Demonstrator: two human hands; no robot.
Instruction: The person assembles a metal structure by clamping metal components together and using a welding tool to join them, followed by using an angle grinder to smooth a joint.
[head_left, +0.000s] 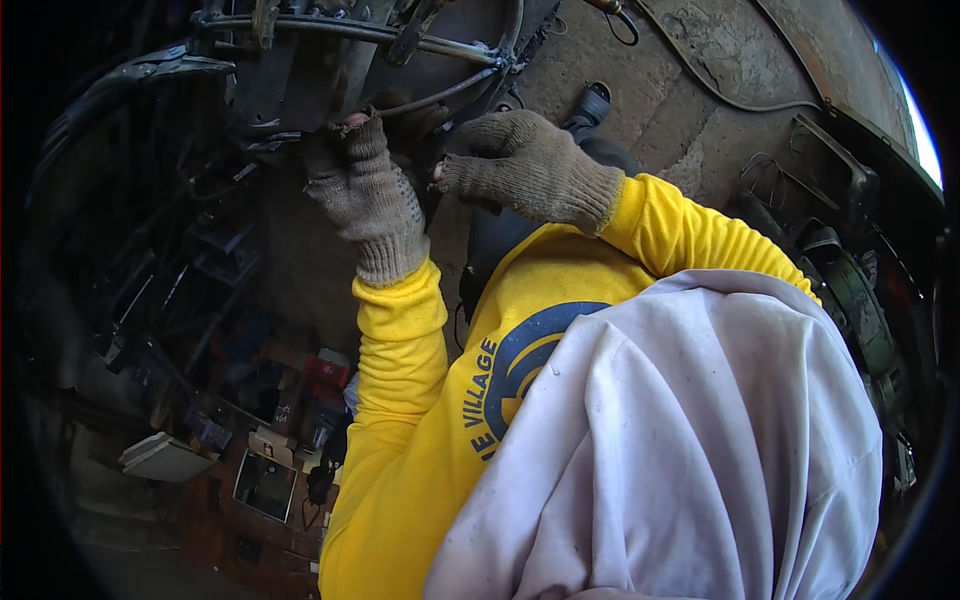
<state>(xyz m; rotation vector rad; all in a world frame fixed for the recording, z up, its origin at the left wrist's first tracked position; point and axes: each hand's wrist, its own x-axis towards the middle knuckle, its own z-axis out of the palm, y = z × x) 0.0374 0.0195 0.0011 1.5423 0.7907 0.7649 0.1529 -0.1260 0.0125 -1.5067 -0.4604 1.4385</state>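
My left hand [368, 195], in a worn grey-brown knit glove, is raised beside a frame of bent metal tubes [370, 33]. Its fingers are curled, with a bare fingertip poking through the glove. Whatever they close on is hidden. My right hand [540, 165], gloved the same way, is just to the right, its fingers bent inward and one bare tip pointing at the left hand. I cannot make out what it pinches. A thin curved rod [445, 95] of the frame runs just above both hands. The area between the hands is dark.
A sandalled foot [592, 103] rests on the stained floor [660, 120]. A cable [690, 68] winds across the upper right. Dark metal parts [850, 180] stand at the right edge. At lower left lie an open box [265, 483], a red object [328, 372] and cluttered tools.
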